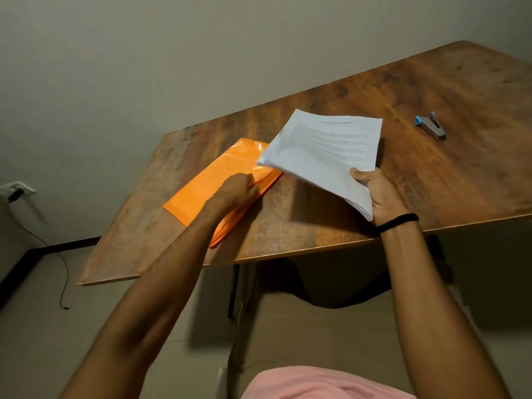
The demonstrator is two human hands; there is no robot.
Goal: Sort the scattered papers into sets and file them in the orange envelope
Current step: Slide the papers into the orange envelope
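Note:
The orange envelope (211,180) lies flat on the wooden table (431,180), left of centre. My left hand (237,190) rests on its right long edge, fingers curled and pinching that edge. My right hand (377,194) grips a stack of white printed papers (325,151) by the near corner, thumb on top. The stack hangs tilted above the table, and its far left corner overlaps the envelope's upper right end.
A grey stapler with a blue end (431,126) lies at the table's right side, apart from the papers. The table's near edge runs just below my wrists. A wall socket with a black cable (17,191) is at the far left.

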